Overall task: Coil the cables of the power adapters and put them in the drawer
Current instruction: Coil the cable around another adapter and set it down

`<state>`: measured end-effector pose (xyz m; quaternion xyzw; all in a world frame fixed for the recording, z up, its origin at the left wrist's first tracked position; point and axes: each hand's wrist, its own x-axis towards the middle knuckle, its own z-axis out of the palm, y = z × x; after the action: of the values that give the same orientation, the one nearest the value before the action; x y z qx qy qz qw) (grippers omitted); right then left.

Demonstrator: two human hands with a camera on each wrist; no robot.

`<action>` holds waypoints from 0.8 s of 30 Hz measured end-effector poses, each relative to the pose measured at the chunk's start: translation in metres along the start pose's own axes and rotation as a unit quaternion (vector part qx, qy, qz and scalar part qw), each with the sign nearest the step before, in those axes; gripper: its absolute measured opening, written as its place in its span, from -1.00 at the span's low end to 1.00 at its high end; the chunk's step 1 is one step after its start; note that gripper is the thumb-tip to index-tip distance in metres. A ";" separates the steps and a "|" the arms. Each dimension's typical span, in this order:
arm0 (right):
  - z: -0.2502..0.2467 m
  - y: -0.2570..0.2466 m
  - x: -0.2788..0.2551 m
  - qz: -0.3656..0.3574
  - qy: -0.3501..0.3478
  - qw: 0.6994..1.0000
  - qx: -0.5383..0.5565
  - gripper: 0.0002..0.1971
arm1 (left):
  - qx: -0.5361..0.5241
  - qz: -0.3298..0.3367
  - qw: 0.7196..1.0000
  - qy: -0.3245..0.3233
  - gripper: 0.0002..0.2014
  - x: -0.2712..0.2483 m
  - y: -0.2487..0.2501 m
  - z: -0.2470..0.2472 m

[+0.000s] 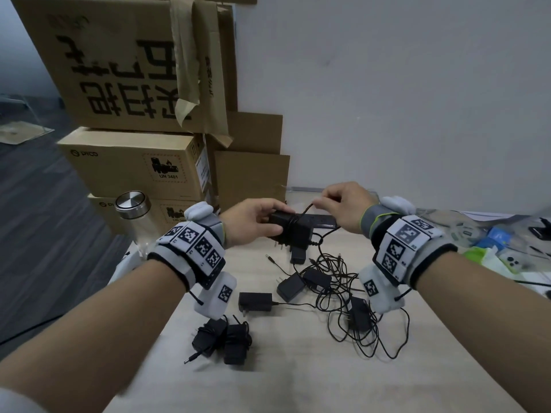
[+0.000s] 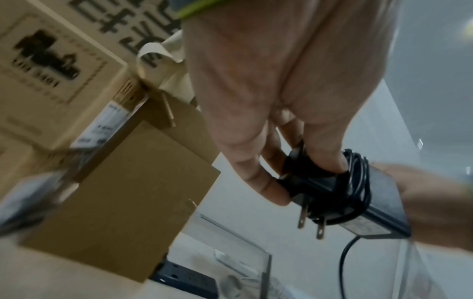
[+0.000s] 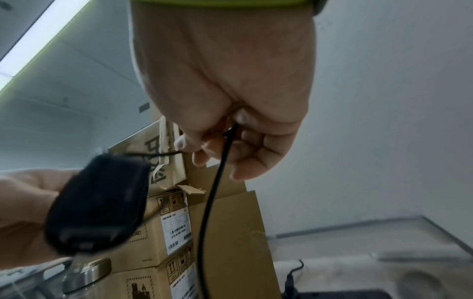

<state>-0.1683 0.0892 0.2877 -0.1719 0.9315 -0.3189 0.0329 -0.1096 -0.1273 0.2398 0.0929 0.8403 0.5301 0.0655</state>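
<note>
My left hand (image 1: 256, 222) grips a black power adapter (image 1: 290, 231) above the table, its thin cable wound several turns round the body (image 2: 358, 182) with the plug prongs (image 2: 311, 220) pointing down. My right hand (image 1: 340, 204) pinches that adapter's cable (image 3: 217, 186) just right of the adapter; the rest trails down to the table. Several loose adapters (image 1: 290, 286) lie in a tangle of black cables (image 1: 354, 317) on the light wooden table (image 1: 298, 383). Two wound adapters (image 1: 222, 341) lie near my left forearm. No drawer is in view.
Stacked cardboard boxes (image 1: 134, 162) stand at the back left, with a clear bottle with a steel lid (image 1: 134, 216) before them. A black power strip (image 1: 322, 220) lies behind the hands. Packets and small items (image 1: 492, 242) crowd the right side. A white wall is behind.
</note>
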 end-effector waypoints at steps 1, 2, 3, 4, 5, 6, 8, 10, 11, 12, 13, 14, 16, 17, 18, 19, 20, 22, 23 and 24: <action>0.004 0.002 -0.001 0.008 0.003 1.000 0.022 -0.75 | -0.047 0.000 0.999 -0.001 -0.62 -0.001 0.002 0.001; 0.008 0.003 -0.001 0.016 0.002 0.999 0.046 -0.76 | -0.111 -0.004 0.994 -0.001 -0.64 -0.002 0.004 0.002; 0.013 0.004 -0.001 0.025 -0.006 0.997 0.075 -0.77 | -0.188 -0.012 0.982 -0.003 -0.65 -0.002 0.006 0.004; 0.018 0.005 -0.001 0.039 -0.021 0.994 0.096 -0.78 | -0.262 -0.017 0.965 -0.004 -0.67 -0.003 0.009 0.007; 0.023 0.005 -0.001 0.052 -0.036 0.992 0.109 -0.78 | -0.322 -0.020 0.946 0.000 -0.69 -0.003 0.011 0.011; 0.028 0.003 -0.003 0.061 -0.046 0.990 0.117 -0.78 | -0.365 -0.021 0.931 0.009 -0.71 -0.002 0.012 0.015; 0.036 -0.002 -0.009 0.064 -0.056 0.986 0.142 -0.79 | -0.424 -0.021 0.905 0.033 -0.73 0.001 0.013 0.021; 0.042 -0.006 -0.014 0.057 -0.072 0.984 0.154 -0.84 | -0.439 -0.026 0.895 0.073 -0.66 0.004 0.013 0.023; 0.043 -0.005 -0.016 0.051 -0.086 0.985 0.142 -0.85 | -0.419 -0.031 0.902 0.102 -0.62 0.006 0.013 0.023; 0.044 -0.003 -0.017 0.045 -0.101 0.987 0.116 -0.85 | -0.376 -0.037 0.916 0.134 -0.59 0.008 0.012 0.022; 0.045 -0.002 -0.018 0.042 -0.114 0.989 0.087 -0.84 | -0.323 -0.039 0.931 0.164 -0.59 0.009 0.010 0.020; 0.045 -0.001 -0.020 0.041 -0.127 0.989 0.065 -0.84 | -0.263 -0.039 0.943 0.199 -0.61 0.011 0.009 0.019; 0.047 0.001 -0.023 0.033 -0.152 0.987 0.042 -0.82 | -0.154 -0.034 0.951 0.266 -0.63 0.013 0.005 0.016; 0.047 0.001 -0.025 0.024 -0.163 0.986 0.028 -0.81 | -0.103 -0.032 0.952 0.287 -0.63 0.014 0.002 0.014; 0.047 -0.001 -0.026 0.015 -0.170 0.985 0.007 -0.81 | -0.043 -0.032 0.953 0.299 -0.61 0.015 0.000 0.013; 0.047 -0.004 -0.026 0.004 -0.170 0.985 -0.020 -0.82 | 0.026 -0.031 0.953 0.301 -0.59 0.014 -0.001 0.011; 0.045 -0.008 -0.027 -0.009 -0.164 0.985 -0.052 -0.83 | 0.096 -0.029 0.952 0.290 -0.57 0.014 -0.003 0.010; 0.040 -0.015 -0.025 -0.039 -0.138 0.983 -0.111 -0.85 | 0.209 -0.026 0.950 0.232 -0.55 0.012 -0.006 0.008; 0.036 -0.018 -0.023 -0.053 -0.123 0.982 -0.135 -0.84 | 0.246 -0.023 0.949 0.196 -0.55 0.010 -0.008 0.008; 0.032 -0.020 -0.021 -0.062 -0.112 0.980 -0.150 -0.83 | 0.270 -0.015 0.948 0.165 -0.55 0.008 -0.011 0.009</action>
<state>-0.1371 0.0630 0.2740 -0.2672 0.9466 -0.1560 0.0906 -0.1162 -0.1219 0.2258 0.0054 0.9525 0.2898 -0.0933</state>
